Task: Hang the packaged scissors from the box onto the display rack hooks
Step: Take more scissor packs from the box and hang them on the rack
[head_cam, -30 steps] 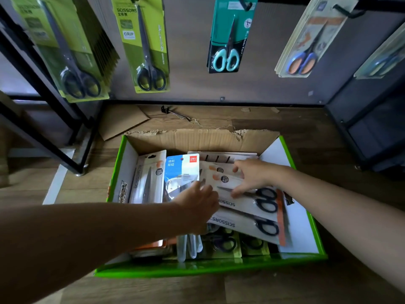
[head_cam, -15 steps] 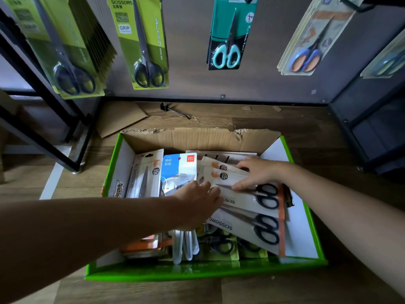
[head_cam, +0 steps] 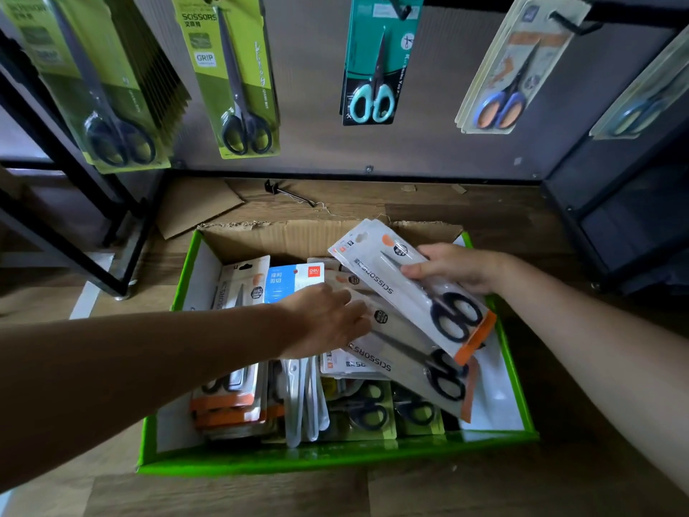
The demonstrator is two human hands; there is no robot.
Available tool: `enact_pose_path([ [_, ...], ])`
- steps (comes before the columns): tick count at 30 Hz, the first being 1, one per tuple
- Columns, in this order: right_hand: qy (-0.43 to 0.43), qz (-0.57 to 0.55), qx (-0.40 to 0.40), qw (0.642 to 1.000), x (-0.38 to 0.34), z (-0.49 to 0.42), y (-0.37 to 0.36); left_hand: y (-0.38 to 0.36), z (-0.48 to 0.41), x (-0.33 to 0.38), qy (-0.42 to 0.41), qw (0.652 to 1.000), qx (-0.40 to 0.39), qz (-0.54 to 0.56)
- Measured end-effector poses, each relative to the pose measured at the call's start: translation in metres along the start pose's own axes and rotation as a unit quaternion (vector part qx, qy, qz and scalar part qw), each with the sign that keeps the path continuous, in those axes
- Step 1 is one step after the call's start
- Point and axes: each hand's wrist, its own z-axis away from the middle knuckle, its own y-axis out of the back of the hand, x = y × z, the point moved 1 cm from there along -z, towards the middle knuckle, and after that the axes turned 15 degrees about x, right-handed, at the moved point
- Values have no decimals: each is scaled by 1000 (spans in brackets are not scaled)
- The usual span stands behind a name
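Head view: a white scissors pack (head_cam: 376,272) is grasped by the right hand (head_cam: 455,268), thumb across its front, and is held tilted above the green box's (head_cam: 335,458) 1 o'clock corner. The left hand (head_cam: 320,322), extended from 9 o'clock, is laid with straight fingers on a second scissors pack (head_cam: 395,352) inside the box.

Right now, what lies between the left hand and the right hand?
In the head view, the white scissors pack that the right hand grips, held at a tilt, and under it a second white pack that the left hand touches.
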Motion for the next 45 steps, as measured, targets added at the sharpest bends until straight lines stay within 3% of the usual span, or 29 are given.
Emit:
enact_pose_path([
  [6,-51,38,-58,996,16,15,-22,3,-4,-18,41,995,85,45],
  [9,-40,-11,-71,997,12,18,-21,3,-8,-25,85,991,76,65],
  [14,-10,-56,19,998,10,15,-9,7,-23,-27,186,980,35,57],
  [16,-9,-62,10,998,12,12,-9,9,-23,-20,226,973,-13,51],
  [21,-32,-29,-63,997,15,9,-18,3,0,0,243,967,-29,69],
  [24,-28,-46,-35,998,12,5,-12,2,7,3,280,953,-8,115],
  [26,-15,-71,14,997,10,3,-7,2,6,2,257,962,-24,93],
  [28,-4,-91,57,994,9,-1,-5,2,4,7,171,982,-63,51],
  [33,4,-72,76,994,10,-3,-6,-19,5,36,20,983,-185,1],
  [37,8,-75,60,995,12,-6,-5,-34,3,44,25,986,-157,-55],
  [41,-11,-77,36,996,15,-2,-7,-28,-10,38,57,982,-177,8],
  [45,-19,-78,36,996,18,-2,-8,-33,-7,32,26,994,-95,-51],
])
